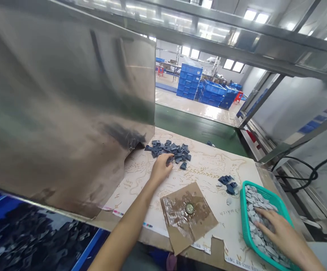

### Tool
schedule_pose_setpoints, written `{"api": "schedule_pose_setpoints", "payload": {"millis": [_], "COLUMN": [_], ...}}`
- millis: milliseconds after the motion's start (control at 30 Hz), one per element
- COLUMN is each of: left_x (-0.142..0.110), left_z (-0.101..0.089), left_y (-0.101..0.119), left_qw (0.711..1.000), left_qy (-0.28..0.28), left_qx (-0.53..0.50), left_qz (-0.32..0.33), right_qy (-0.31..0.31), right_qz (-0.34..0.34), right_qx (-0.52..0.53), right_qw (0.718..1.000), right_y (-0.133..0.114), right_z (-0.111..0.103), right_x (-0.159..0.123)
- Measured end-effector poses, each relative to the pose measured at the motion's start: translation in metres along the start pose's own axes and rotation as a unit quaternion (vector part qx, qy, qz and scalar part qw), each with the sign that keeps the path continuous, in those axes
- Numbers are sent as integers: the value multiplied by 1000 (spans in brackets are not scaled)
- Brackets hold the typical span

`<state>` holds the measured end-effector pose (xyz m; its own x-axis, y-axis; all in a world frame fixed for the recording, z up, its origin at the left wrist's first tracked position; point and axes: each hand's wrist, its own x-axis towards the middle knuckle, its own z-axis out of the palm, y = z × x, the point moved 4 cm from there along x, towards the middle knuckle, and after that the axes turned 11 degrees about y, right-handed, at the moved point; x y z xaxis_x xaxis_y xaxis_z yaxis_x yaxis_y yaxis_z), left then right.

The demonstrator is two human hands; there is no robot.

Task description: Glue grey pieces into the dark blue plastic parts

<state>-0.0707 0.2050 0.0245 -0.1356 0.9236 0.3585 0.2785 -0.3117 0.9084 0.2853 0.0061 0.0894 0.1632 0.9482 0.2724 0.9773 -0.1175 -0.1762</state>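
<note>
My left hand [162, 167] reaches to the near edge of a pile of small dark blue-grey plastic pieces [177, 149]. Its fingers are curled together around one dark piece [169, 161], partly hidden by them. At the right, my right hand [279, 229] rests in a teal plastic basket [245, 226] full of flat whitish pieces [255, 197]. Thumb and fingers are apart there, with the tips against the pieces. A smaller group of dark pieces [228, 183] lies left of the basket, beside a few pale bits.
Brown cardboard [177, 226] with a round metal disc [190, 208] on it lies on the map-printed sheet [208, 169]. A metal panel [81, 113] stands at the left, above a blue bin [87, 246] of dark pieces. Behind runs a green belt [197, 126]; a black cable [312, 171] loops at the right.
</note>
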Motion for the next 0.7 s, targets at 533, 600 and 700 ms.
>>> {"api": "schedule_pose_setpoints", "payload": {"millis": [533, 600, 700], "left_x": [-9, -23, -58], "left_z": [-14, -23, -31], "left_y": [9, 16, 22], "left_qw": [912, 896, 861], "left_qy": [158, 173, 168], "left_qx": [-286, -306, -346], "left_qz": [-247, -270, -332], "right_qy": [-55, -98, -122], "right_qz": [-66, -72, -92], "right_qx": [122, 152, 168], "right_qw": [989, 981, 974], "right_y": [0, 17, 47], "right_z": [5, 11, 28], "right_x": [-6, -9, -19]}}
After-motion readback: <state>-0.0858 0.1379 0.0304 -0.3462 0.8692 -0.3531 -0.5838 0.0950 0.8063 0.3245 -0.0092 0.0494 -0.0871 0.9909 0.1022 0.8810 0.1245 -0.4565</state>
